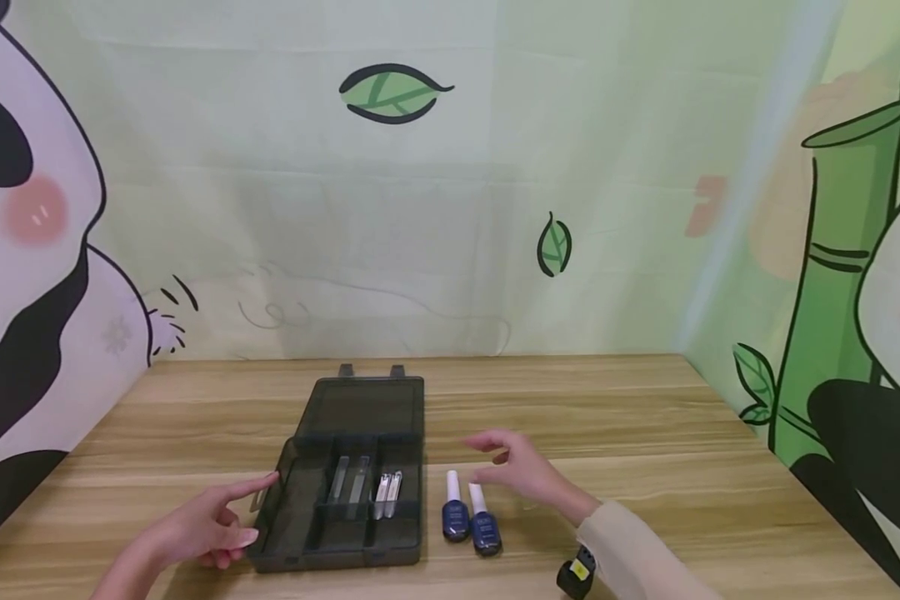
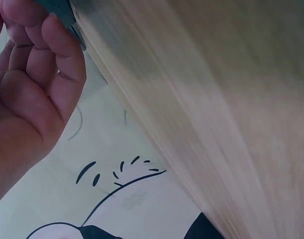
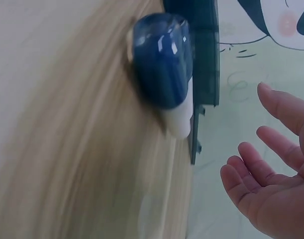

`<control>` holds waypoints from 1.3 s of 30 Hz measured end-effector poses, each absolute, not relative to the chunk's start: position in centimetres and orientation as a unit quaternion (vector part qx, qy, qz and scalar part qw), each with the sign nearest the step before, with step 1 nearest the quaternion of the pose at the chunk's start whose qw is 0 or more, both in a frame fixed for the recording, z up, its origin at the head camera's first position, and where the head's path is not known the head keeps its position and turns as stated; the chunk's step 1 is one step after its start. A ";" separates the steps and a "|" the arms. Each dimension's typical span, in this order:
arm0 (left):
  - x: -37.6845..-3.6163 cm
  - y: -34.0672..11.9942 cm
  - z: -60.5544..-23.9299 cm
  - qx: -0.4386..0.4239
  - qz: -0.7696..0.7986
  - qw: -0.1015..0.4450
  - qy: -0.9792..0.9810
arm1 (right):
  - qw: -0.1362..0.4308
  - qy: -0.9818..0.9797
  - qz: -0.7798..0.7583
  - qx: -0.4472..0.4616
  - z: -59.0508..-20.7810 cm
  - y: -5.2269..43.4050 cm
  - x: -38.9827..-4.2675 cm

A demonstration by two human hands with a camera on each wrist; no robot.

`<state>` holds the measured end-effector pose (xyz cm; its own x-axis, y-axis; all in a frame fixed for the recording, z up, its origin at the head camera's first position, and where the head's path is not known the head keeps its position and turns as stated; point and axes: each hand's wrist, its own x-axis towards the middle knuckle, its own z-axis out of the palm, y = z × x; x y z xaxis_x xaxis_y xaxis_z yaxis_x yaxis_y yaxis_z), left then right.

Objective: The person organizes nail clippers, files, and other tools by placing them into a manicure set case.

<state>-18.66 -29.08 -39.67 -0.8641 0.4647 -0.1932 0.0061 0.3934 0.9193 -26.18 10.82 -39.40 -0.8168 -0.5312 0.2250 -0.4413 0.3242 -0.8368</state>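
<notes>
Where the left hand (image 1: 204,527) rests, its index finger stretches against the left wall of the dark see-through box (image 1: 322,560) and its thumb, set apart from that finger, is at or just beside the near left corner; the other fingers bend beneath, clamped on nothing. Left of this hand the tabletop (image 1: 570,400) runs to a slanting edge at the panda-printed cloth (image 1: 420,208). Immediately right of it the box lies open, its lid (image 1: 366,407) folded back beyond the hand, two tabs pointing at the far edge. Farther right inside, two clear strips (image 1: 358,481) occupy a middle section, and two silver clippers (image 1: 382,493) the next one.

Past the box's right wall, across a narrow gap, two blue bottles (image 1: 456,518) with white caps lie side by side, caps pointing away from the person, just left of and nearer the body than the right hand (image 1: 521,467). That hand hovers with thumb and fingers apart, holding nothing; right of it, wide wood reaches the side edge.

From the left wrist, the curled fingers and palm appear, which the head view hides, but only a corner of the box. From the right wrist, space shows between fingers and bottles, one bottle largely covering the other.
</notes>
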 end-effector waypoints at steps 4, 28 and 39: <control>-18.7 -29.3 -39.8 0.145 0.534 0.215 0.805 | 0.045 0.816 -0.495 -0.295 -39.6 11.8 -26.2; -18.6 -28.8 -39.4 0.137 0.517 0.205 0.820 | 0.065 0.858 -0.408 -0.304 -39.8 15.8 -26.3; -18.5 -28.9 -39.5 0.140 0.519 0.209 0.817 | 0.091 0.860 -0.403 -0.300 -40.5 17.5 -26.1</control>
